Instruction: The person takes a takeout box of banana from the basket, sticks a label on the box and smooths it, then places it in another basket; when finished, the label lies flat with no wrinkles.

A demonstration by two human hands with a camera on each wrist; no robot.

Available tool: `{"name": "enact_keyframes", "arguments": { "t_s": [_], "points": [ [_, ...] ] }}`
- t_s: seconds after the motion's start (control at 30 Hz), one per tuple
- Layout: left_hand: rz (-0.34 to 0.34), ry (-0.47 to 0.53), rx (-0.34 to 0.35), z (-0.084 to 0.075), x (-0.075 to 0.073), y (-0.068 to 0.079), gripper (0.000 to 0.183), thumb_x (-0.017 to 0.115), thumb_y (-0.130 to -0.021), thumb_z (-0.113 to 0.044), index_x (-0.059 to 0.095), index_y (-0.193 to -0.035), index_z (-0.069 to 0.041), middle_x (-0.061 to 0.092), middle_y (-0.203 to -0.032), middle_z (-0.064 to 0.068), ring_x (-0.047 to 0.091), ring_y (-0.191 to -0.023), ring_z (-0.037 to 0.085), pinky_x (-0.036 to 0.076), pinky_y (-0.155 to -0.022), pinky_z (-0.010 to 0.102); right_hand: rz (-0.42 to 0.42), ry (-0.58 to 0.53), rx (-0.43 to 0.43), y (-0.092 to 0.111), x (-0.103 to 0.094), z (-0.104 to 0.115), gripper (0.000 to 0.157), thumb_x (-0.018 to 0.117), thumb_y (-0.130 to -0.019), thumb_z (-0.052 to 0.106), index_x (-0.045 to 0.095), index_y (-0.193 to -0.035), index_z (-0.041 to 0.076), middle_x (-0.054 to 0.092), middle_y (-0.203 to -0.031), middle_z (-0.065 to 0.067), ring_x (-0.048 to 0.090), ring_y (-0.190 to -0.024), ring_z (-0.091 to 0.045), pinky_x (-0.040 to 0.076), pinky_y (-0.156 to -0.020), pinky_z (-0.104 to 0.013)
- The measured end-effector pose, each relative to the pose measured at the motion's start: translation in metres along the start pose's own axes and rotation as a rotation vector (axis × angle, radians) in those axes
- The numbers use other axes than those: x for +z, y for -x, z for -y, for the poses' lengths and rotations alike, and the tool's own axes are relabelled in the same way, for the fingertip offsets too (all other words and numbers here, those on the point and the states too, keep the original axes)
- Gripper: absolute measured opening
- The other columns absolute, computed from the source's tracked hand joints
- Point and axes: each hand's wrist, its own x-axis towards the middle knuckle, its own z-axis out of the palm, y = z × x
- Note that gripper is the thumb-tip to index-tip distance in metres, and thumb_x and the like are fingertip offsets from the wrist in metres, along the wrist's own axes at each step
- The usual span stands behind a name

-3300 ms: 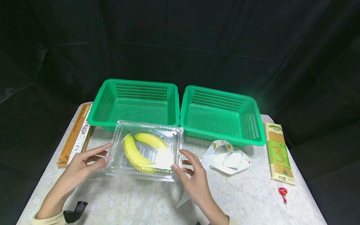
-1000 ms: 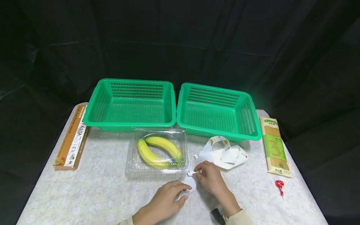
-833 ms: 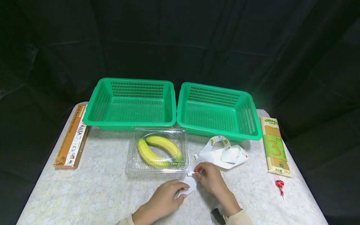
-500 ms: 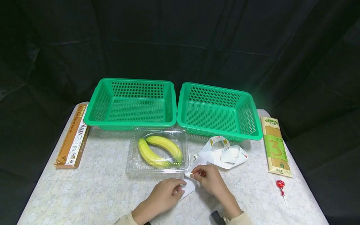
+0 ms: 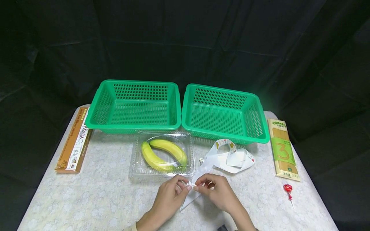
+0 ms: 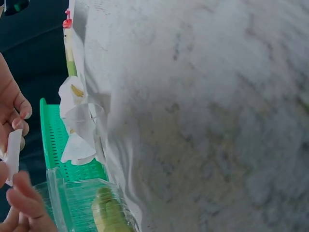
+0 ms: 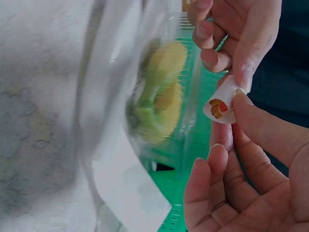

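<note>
In the head view my left hand (image 5: 170, 194) and right hand (image 5: 215, 191) meet in front of the clear plastic container (image 5: 133, 170). Thumbs and fingertips of both pinch one end of a white label strip (image 5: 207, 164). The right wrist view shows this held end (image 7: 220, 105) curled into a small tube, orange and red print on its inside. From the fingers the strip runs back to a loose, looped heap on the table, and a folded length pokes out below the hands. Two bananas (image 5: 170, 149) lie under the container's closed lid.
Two green baskets, left (image 5: 136, 128) and right (image 5: 225, 136), stand side by side behind the container. A pasta box (image 5: 72, 141) lies at the left edge. At the right are a noodle packet (image 5: 283, 150) and a red lollipop (image 5: 288, 188).
Both hands earlier held the container, which now sits on the table. They moved to the label strip; in the last half second the left hand rose to join the right at its end.
</note>
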Motion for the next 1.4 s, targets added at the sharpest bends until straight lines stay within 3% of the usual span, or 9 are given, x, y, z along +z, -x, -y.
{"name": "enact_keyframes", "arguments": {
  "t_s": [0.17,0.3,0.63,0.83,0.97,1.2,1.4],
  "points": [
    [-0.096,0.046,-0.003,-0.004,-0.002,0.003,0.016,0.076,-0.088,-0.015,0.067,-0.101,-0.015,0.063,-0.079,-0.008,0.051,-0.063,-0.005,0.046,-0.064,0.018,0.001,-0.035,-0.013,0.002,0.002,0.005,0.008,0.08,-0.085,0.024,0.074,-0.085,0.019,0.065,-0.074,0.007,0.055,-0.07,0.001,0.053,-0.07,-0.021],
    [-0.112,0.09,-0.005,-0.003,-0.005,0.003,0.013,0.078,-0.086,-0.012,0.069,-0.091,-0.018,0.063,-0.077,-0.008,0.053,-0.065,-0.004,0.047,-0.063,0.017,-0.001,-0.059,-0.007,0.002,0.005,0.008,0.009,0.08,-0.085,0.027,0.075,-0.085,0.02,0.064,-0.073,0.007,0.055,-0.07,0.001,0.053,-0.07,-0.02],
    [0.045,0.318,0.019,0.007,-0.023,0.003,0.008,0.074,-0.091,-0.022,0.07,-0.094,-0.015,0.066,-0.084,0.005,0.054,-0.074,-0.001,0.042,-0.056,0.014,0.083,-0.212,-0.022,0.0,0.005,0.006,0.008,0.077,-0.088,0.022,0.075,-0.091,0.015,0.063,-0.078,0.006,0.055,-0.074,0.0,0.051,-0.073,-0.023],
    [0.076,0.326,0.025,0.011,-0.029,0.002,0.006,0.074,-0.09,-0.02,0.069,-0.092,-0.016,0.065,-0.084,0.004,0.053,-0.073,-0.001,0.038,-0.051,0.014,0.119,-0.284,-0.039,-0.002,0.008,0.007,0.009,0.075,-0.089,0.018,0.075,-0.093,0.01,0.061,-0.078,0.009,0.055,-0.073,0.001,0.05,-0.066,-0.022],
    [0.09,0.324,-0.001,0.011,-0.033,0.003,0.009,0.074,-0.091,-0.02,0.07,-0.093,-0.012,0.066,-0.084,0.007,0.053,-0.074,-0.001,0.041,-0.055,0.015,0.118,-0.292,-0.043,-0.003,0.009,0.01,0.012,0.074,-0.091,0.019,0.076,-0.094,0.008,0.07,-0.082,-0.001,0.056,-0.073,0.0,0.049,-0.064,-0.022],
    [0.154,0.356,-0.137,0.006,-0.04,0.001,0.015,0.071,-0.092,-0.018,0.073,-0.094,-0.003,0.069,-0.083,0.013,0.055,-0.069,0.0,0.046,-0.061,0.017,0.082,-0.278,-0.128,-0.002,0.011,0.011,0.016,0.072,-0.091,0.019,0.076,-0.1,0.006,0.076,-0.093,-0.013,0.065,-0.081,0.0,0.056,-0.075,-0.024],
    [0.183,0.401,-0.127,0.003,-0.043,0.0,0.018,0.068,-0.095,-0.015,0.073,-0.091,0.002,0.066,-0.077,0.017,0.051,-0.064,-0.002,0.044,-0.057,0.016,0.071,-0.265,-0.189,-0.001,0.012,0.01,0.014,0.07,-0.093,0.016,0.076,-0.101,0.007,0.077,-0.096,-0.011,0.066,-0.085,0.001,0.057,-0.077,-0.024]
  ]
}}
